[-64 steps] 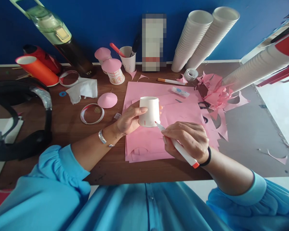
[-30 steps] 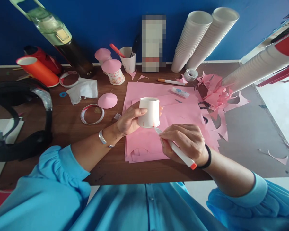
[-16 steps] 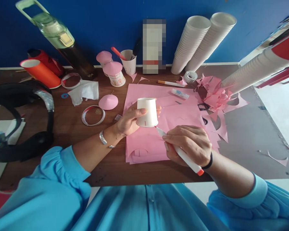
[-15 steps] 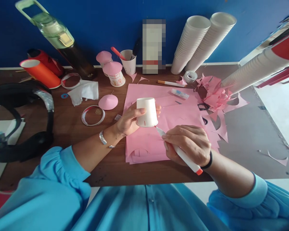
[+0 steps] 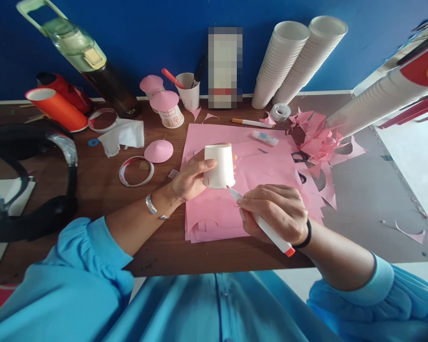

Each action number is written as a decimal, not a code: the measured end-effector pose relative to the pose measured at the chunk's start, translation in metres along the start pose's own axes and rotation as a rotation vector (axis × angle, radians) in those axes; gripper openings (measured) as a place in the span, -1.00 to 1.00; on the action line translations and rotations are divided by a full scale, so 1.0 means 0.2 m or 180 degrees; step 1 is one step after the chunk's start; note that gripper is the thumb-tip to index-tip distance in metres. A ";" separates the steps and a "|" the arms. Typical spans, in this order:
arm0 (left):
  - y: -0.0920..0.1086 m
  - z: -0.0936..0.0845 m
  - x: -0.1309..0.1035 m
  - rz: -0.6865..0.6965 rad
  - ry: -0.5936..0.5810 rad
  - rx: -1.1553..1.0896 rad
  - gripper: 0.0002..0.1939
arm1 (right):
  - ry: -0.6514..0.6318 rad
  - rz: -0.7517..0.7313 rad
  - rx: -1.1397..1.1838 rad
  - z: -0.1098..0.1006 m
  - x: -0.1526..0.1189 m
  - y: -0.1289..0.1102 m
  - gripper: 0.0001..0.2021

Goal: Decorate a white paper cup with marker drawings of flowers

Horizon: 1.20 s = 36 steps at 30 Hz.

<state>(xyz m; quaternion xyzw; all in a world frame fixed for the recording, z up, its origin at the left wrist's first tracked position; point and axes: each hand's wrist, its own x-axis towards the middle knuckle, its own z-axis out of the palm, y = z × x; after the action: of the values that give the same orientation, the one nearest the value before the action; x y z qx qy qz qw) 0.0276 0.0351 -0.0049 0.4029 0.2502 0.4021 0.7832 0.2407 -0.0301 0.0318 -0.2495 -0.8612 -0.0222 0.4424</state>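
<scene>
My left hand (image 5: 192, 178) is closed round a white paper cup (image 5: 219, 166), held upside down with its rim at the bottom. A short red mark shows near the rim on the left. In my right hand (image 5: 278, 213) is a white marker (image 5: 271, 232) with a red end, gripped like a pen. Its red tip is at the cup's rim; whether it touches I cannot tell. Under both hands lie sheets of pink paper (image 5: 214, 213). To the left sits a pink paper cone (image 5: 159, 151), and behind it stand decorated cups with pink cone tops (image 5: 171, 114).
Stacks of white cups (image 5: 281, 61) stand along the blue wall. A bottle (image 5: 103, 76), tape rolls (image 5: 136, 171) and a black headset-like strap (image 5: 67, 190) are on the left. Pink scraps (image 5: 314, 133), scissors (image 5: 299, 156) and a glue tube (image 5: 266, 137) lie right of the middle.
The cup has turned slightly in my left hand, so its red mark sits further left. The marker tip has shifted a little left along with my right hand.
</scene>
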 end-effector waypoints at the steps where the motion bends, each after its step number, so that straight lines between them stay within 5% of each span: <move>1: 0.00 0.00 0.00 0.0006 0.0010 0.0033 -0.30 | -0.0006 -0.0008 0.0001 0.00 0.00 0.00 -0.84; 36: -0.05 -0.04 0.01 0.0092 -0.0039 0.0257 -0.38 | -0.0081 0.0006 -0.0097 0.02 -0.01 0.00 -0.84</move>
<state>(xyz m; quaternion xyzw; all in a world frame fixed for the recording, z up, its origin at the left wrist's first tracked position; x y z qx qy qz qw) 0.0271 0.0363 -0.0169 0.4403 0.2555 0.4004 0.7619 0.2389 -0.0294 0.0284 -0.2572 -0.8661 -0.0318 0.4275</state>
